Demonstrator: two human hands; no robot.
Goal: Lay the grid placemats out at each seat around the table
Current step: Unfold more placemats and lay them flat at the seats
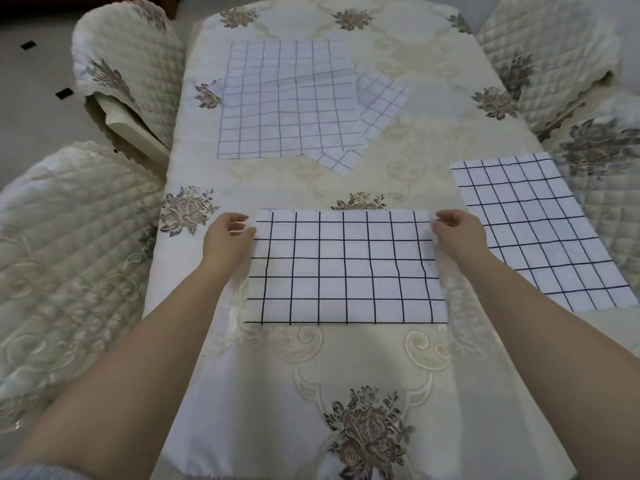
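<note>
Placemat (346,268) lies flat at the near seat on the table (346,362), left hand (227,235) and right hand (457,233) each pinching a far corner; looks thin, limp, light cloth, so corners are the hold; more placemats (287,98) wait beyond.

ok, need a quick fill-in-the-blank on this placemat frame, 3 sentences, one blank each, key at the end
1. The left hand and right hand pinch the two far ____ of the near placemat.
2. The placemat at the right edge lies in front of a quilted ____ cover.
3. At the far end, the top placemat partly ____ another one.

Missing words: corners; chair; covers
</note>
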